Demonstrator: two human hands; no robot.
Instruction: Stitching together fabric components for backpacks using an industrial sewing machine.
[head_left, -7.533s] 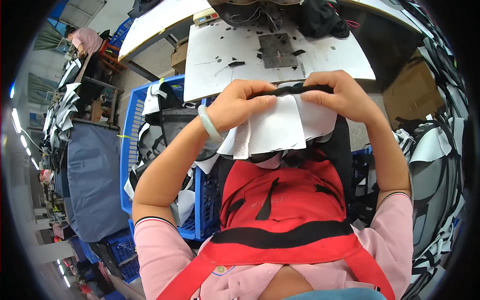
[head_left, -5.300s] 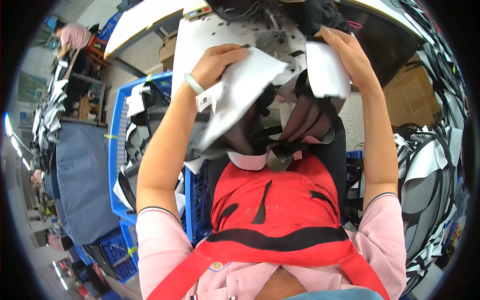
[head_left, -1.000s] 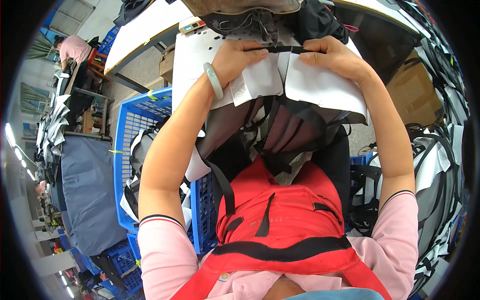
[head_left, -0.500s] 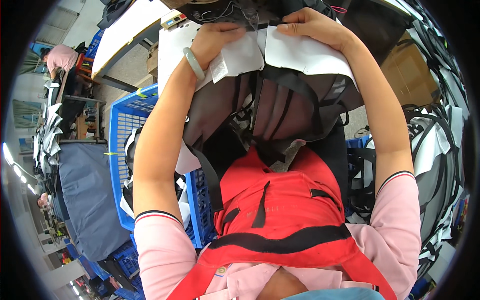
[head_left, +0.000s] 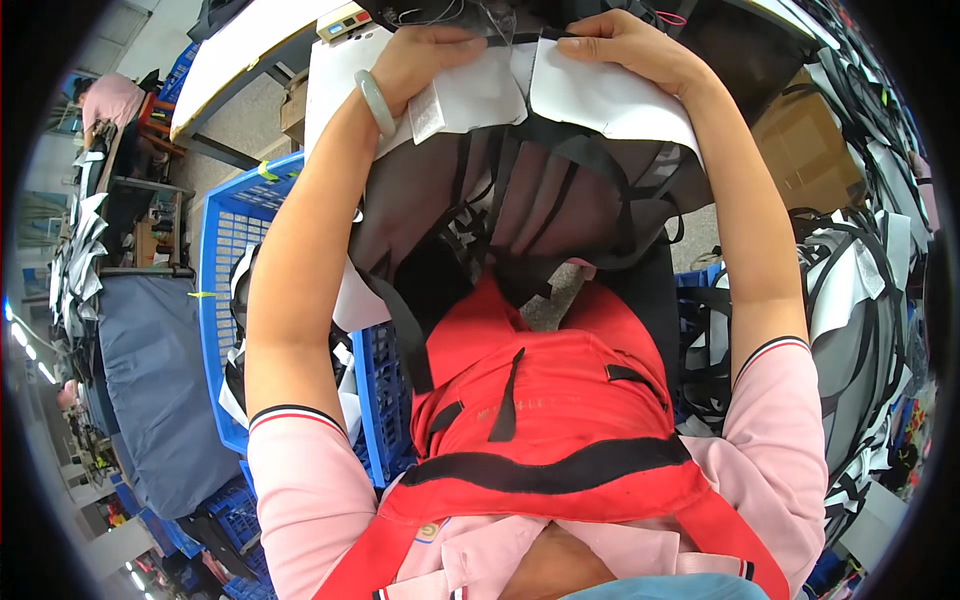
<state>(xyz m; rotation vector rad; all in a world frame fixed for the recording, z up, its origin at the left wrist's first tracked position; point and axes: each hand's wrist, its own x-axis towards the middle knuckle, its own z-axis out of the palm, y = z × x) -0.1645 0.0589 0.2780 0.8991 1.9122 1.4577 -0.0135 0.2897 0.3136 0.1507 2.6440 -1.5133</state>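
At the top of the view, both my hands grip the upper edge of a sewn piece of dark mesh fabric [head_left: 570, 200] with white panels [head_left: 610, 98] and black straps. My left hand [head_left: 430, 62], with a pale bangle at the wrist, is closed on the left white panel, beside a small white label [head_left: 427, 112]. My right hand [head_left: 635, 52] pinches the right panel between thumb and fingers. A dark strip [head_left: 515, 40] runs between the hands. The mesh hangs over the table edge toward my red apron [head_left: 540, 390]. A dark machine [head_left: 460, 12], partly cut off, stands just beyond my hands.
A blue plastic crate [head_left: 210, 330] with black and white pieces stands at my left, near a dark blue covered stack [head_left: 165, 390]. Strapped grey and white pieces [head_left: 850, 310] pile up at my right, by a cardboard box [head_left: 810, 150]. Another person [head_left: 112, 100] sits far left.
Both hands keep their hold and sit slightly higher in the picture, with more of the dark strip showing between them. The whole view has shifted a little.
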